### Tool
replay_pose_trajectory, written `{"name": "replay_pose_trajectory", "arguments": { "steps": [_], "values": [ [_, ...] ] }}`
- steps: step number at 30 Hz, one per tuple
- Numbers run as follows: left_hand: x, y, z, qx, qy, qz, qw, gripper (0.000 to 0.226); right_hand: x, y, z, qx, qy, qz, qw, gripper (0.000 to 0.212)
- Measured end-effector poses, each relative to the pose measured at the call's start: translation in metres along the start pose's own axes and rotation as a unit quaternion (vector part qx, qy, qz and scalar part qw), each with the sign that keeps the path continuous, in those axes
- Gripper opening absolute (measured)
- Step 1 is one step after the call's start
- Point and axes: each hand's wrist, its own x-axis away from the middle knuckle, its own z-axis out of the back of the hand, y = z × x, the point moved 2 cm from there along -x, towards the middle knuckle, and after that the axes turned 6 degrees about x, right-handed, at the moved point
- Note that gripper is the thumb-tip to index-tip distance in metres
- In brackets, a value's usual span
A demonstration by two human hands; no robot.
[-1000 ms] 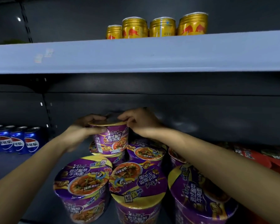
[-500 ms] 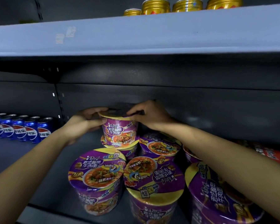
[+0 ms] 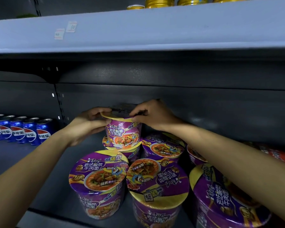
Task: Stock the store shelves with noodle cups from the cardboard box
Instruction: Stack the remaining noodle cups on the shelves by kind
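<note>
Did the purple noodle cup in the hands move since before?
No. The purple noodle cup, gripped by the left hand and right hand, still sits atop the lower purple cup, equally far from the blue soda cans. Only the camera shifted.

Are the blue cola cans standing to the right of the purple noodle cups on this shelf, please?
No, the blue cola cans stand in a row to the left of the purple noodle cups.

The dark grey shelf (image 3: 44,186) carried a huddle of purple noodle cups (image 3: 99,181) standing upright on its deck. Well left of the cups, further back, stood a row of blue cola cans (image 3: 20,130). Right of the cups lay red packets (image 3: 276,155). Above the cups a paler shelf (image 3: 155,30) bore gold cans (image 3: 160,1).
</note>
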Motion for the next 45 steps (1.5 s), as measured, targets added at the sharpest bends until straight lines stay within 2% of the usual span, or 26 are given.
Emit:
{"name": "replay_pose_trajectory", "arguments": {
  "steps": [5,13,23,31,45],
  "values": [
    [0.000,0.000,0.001,0.002,0.003,-0.002,1.000,0.044,0.000,-0.001,0.000,0.002,-0.011,-0.011,1.000,0.020],
    [0.001,0.000,0.001,-0.017,0.014,-0.011,1.000,0.035,0.002,-0.003,-0.002,-0.003,-0.003,-0.029,1.000,0.019],
    [0.003,0.002,0.002,-0.035,0.035,-0.027,0.998,0.042,0.002,-0.007,-0.003,-0.002,0.004,-0.045,0.999,0.017],
    [0.006,0.003,0.001,-0.075,0.047,-0.041,0.995,0.032,0.002,-0.007,-0.001,0.008,-0.013,-0.040,0.999,0.018],
    [0.012,0.006,-0.004,-0.096,0.049,-0.029,0.994,0.031,0.006,-0.012,0.000,0.020,-0.025,-0.054,0.998,0.020]
  ]
}}
